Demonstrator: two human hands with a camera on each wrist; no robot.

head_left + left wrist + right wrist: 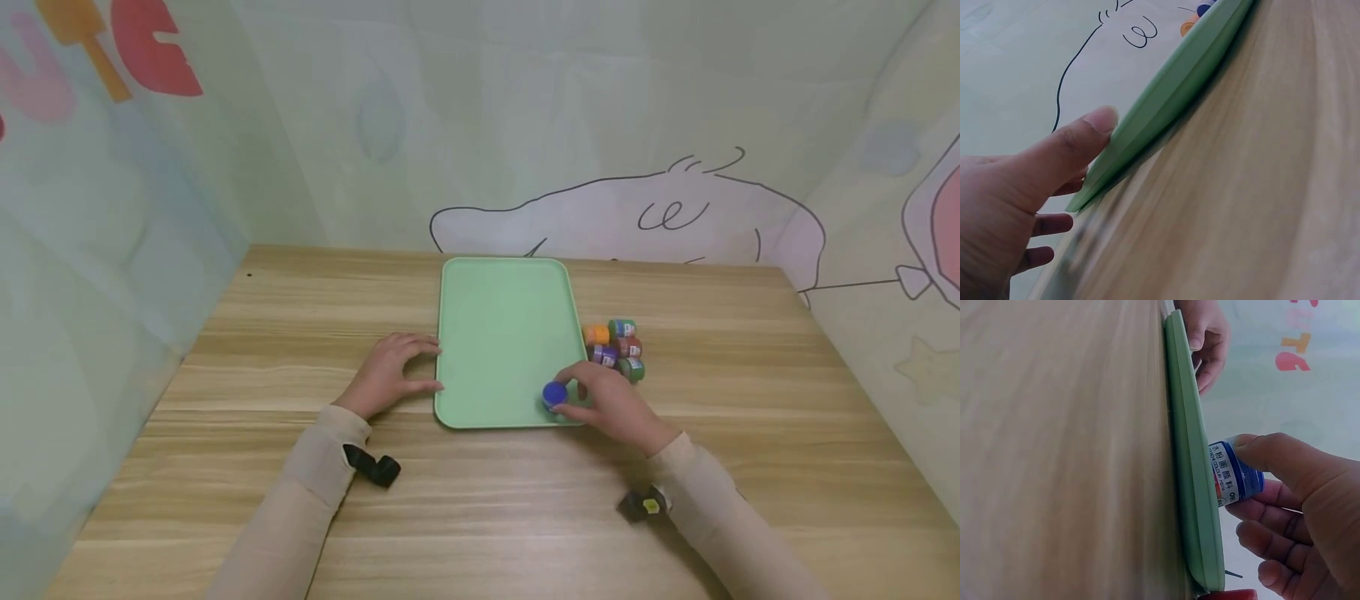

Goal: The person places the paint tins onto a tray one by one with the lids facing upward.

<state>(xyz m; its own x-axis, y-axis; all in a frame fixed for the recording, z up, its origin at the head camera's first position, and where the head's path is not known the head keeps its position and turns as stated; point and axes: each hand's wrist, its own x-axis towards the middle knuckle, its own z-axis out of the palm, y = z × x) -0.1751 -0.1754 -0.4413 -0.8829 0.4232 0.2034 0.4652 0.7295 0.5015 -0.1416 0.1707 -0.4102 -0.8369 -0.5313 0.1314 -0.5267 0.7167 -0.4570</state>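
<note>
A light green tray (502, 333) lies on the wooden table, its long sides running away from me. My right hand (618, 407) pinches a small paint jar with a blue cap (555, 394) between thumb and fingers, over the tray's near right corner. In the right wrist view the jar (1227, 474) stands upright behind the tray's rim, its printed label showing. At the tray's left edge rests my left hand (390, 373), thumb and fingers spread apart. The left wrist view has the thumb (1102, 120) right at the tray's rim (1166, 100).
Several more paint jars cluster beside the tray's right edge: an orange one (597, 335), a purple one (604, 356), a red-brown one (628, 347) and green ones (632, 369). A printed cloth backdrop (487, 125) rises behind the table (495, 517).
</note>
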